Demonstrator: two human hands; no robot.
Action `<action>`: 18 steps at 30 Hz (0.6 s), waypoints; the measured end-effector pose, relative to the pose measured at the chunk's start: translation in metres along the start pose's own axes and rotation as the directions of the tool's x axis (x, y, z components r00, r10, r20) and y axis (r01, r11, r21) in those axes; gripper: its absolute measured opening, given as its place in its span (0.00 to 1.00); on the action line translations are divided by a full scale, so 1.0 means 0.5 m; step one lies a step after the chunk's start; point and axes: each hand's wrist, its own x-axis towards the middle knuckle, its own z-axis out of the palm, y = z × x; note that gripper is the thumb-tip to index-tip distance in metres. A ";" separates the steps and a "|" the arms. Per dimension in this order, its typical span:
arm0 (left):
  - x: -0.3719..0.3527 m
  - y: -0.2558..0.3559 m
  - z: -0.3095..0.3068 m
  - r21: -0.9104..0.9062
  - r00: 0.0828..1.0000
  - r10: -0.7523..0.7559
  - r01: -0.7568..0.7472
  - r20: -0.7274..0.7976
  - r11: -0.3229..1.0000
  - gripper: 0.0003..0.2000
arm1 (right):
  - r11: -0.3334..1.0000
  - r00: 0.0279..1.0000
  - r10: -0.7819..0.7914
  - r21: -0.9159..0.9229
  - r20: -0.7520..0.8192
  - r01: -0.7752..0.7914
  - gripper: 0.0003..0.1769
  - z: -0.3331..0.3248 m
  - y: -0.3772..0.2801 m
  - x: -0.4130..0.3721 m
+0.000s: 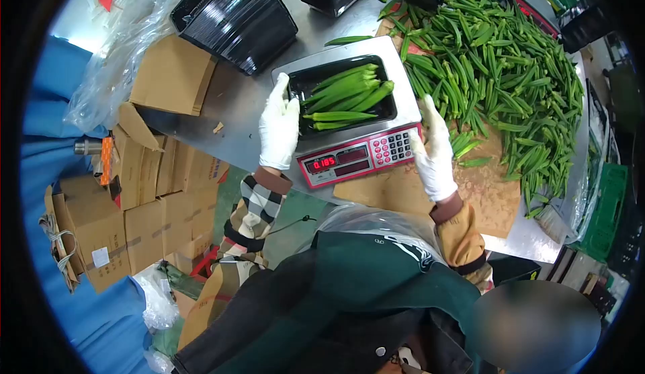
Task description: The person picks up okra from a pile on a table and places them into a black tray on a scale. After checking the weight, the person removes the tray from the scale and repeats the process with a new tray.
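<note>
Fingers (pixel 283 90) of L hand (pixel 279 129) are gripping the left rim of black tray (pixel 310 78), which is sitting w/ okra pods (pixel 346 95) on scale (pixel 356 160). R hand (pixel 433 152) is resting open, fingers straight, at scale's right edge. Risk: a one-sided pull is prob. tipping the tray and spilling pods.

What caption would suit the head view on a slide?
Gloved left hand on the rim of a black tray of okra on a scale; right hand beside it, okra heap behind.
</note>
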 end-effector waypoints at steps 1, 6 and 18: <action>-0.006 -0.009 0.006 0.016 1.000 0.006 -0.006 0.015 1.000 0.28 | 0.998 0.998 -0.060 -0.026 0.003 0.060 0.40 0.010 -0.022 0.021; -0.028 0.007 0.034 0.219 0.999 0.032 -0.032 0.002 0.975 0.27 | 0.952 0.983 -0.146 -0.254 0.110 0.170 0.41 0.060 -0.049 0.056; -0.008 0.041 0.000 0.530 0.959 -0.209 0.080 0.189 0.845 0.17 | 0.979 0.992 0.058 -0.189 -0.115 -0.080 0.30 0.002 0.081 -0.056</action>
